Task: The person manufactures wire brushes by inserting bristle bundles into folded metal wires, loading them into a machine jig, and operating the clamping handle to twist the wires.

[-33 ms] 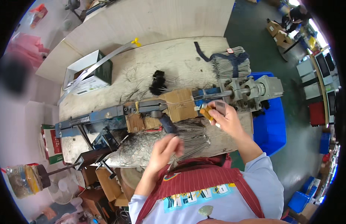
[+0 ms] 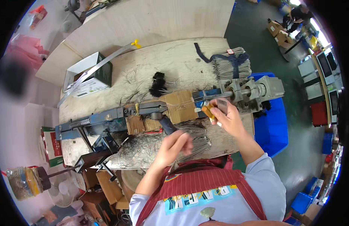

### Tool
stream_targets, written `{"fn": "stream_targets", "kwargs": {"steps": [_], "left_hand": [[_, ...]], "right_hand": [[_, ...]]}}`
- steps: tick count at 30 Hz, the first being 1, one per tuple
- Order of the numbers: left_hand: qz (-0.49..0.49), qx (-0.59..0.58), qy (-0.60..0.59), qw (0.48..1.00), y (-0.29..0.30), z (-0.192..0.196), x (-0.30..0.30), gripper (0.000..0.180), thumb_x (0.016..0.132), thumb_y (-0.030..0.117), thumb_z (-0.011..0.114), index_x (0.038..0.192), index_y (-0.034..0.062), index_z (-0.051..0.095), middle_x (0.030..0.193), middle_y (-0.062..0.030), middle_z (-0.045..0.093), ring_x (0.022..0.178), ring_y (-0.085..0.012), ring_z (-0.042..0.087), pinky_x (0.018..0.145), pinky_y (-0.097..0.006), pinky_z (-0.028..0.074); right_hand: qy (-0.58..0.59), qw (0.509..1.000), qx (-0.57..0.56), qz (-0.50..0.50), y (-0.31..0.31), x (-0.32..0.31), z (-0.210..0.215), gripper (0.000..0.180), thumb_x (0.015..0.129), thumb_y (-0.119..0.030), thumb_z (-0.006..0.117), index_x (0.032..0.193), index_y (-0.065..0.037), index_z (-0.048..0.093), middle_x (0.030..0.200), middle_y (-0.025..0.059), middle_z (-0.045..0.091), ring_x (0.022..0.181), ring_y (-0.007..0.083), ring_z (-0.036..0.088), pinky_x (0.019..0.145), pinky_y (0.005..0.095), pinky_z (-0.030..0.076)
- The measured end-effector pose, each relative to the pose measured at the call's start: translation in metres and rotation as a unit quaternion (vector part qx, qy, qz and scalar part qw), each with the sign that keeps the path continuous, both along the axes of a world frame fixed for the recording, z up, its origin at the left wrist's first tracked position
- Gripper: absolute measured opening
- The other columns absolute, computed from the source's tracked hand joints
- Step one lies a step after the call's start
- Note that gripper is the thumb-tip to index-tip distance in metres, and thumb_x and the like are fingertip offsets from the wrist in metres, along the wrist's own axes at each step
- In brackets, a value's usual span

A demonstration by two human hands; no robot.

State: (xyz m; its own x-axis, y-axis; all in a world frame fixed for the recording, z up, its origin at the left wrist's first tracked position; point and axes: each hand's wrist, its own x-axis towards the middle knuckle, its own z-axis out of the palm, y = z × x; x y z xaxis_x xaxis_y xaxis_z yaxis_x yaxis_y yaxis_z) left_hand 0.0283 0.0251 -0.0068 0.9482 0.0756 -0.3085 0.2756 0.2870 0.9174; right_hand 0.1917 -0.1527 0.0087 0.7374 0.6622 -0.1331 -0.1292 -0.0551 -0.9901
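Note:
A long blue-grey metal machine [image 2: 106,116] lies across the worn workbench [image 2: 174,60], with a grey motor and chuck [image 2: 253,90] at its right end. My right hand [image 2: 225,116] is at the chuck, gripping a small orange-handled tool [image 2: 207,111] with a grey metal piece. My left hand [image 2: 174,147] hovers over a pile of thin wires [image 2: 197,139] near the bench's front edge, just below a black lever handle [image 2: 167,124]. Its fingers are loosely curled and blurred, with nothing visible in them. A cardboard piece [image 2: 180,106] wraps the machine's middle.
A black bristle brush [image 2: 157,83] lies behind the machine. A bundle of wires [image 2: 232,64] with a dark strap sits at the back right. An open box [image 2: 87,77] stands at the left, and a blue bin [image 2: 272,128] on the floor at the right.

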Motion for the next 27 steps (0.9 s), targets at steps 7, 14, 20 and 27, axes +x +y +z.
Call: {"fn": "stream_targets", "kwargs": {"steps": [7,14,20,27], "left_hand": [[0.168,-0.158,0.047,0.972,-0.015,-0.022,0.087,0.030,0.103,0.028,0.046,0.087,0.0050,0.057,0.069,-0.0036,0.060,0.050,-0.0108,0.055,0.046,-0.022,0.042],[0.307,-0.020,-0.040,0.951,-0.033,-0.038,0.081,0.028,0.104,0.026,0.045,0.089,0.0056,0.057,0.069,-0.0012,0.057,0.052,-0.0084,0.052,0.046,-0.021,0.039],[0.305,-0.101,-0.041,0.946,-0.034,-0.036,0.078,0.029,0.104,0.028,0.044,0.089,0.0062,0.055,0.069,-0.0011,0.057,0.052,-0.0085,0.051,0.046,-0.021,0.038],[0.303,-0.132,-0.019,0.943,-0.038,-0.029,0.077,0.032,0.104,0.030,0.045,0.088,0.0050,0.055,0.065,-0.0019,0.056,0.047,-0.0103,0.052,0.043,-0.022,0.038]], "right_hand": [[-0.444,0.892,-0.083,-0.025,0.019,0.021,0.012,0.027,0.089,-0.009,0.063,0.114,-0.002,0.054,0.099,0.0139,0.065,0.086,0.0245,0.064,0.072,0.0357,0.052],[-0.688,0.691,-0.158,0.154,0.021,0.024,0.011,0.023,0.082,-0.012,0.060,0.101,0.001,0.057,0.114,0.0156,0.065,0.106,0.0293,0.063,0.063,0.0361,0.059],[-0.534,0.809,-0.169,0.179,0.046,0.054,0.032,0.015,0.084,-0.013,0.063,0.095,-0.005,0.058,0.094,0.0098,0.065,0.089,0.0279,0.065,0.061,0.0389,0.054],[-0.524,0.751,-0.279,0.287,0.089,0.071,0.013,0.018,0.091,-0.026,0.059,0.093,-0.009,0.052,0.070,0.0135,0.063,0.066,0.0372,0.063,0.056,0.0481,0.047]]}}
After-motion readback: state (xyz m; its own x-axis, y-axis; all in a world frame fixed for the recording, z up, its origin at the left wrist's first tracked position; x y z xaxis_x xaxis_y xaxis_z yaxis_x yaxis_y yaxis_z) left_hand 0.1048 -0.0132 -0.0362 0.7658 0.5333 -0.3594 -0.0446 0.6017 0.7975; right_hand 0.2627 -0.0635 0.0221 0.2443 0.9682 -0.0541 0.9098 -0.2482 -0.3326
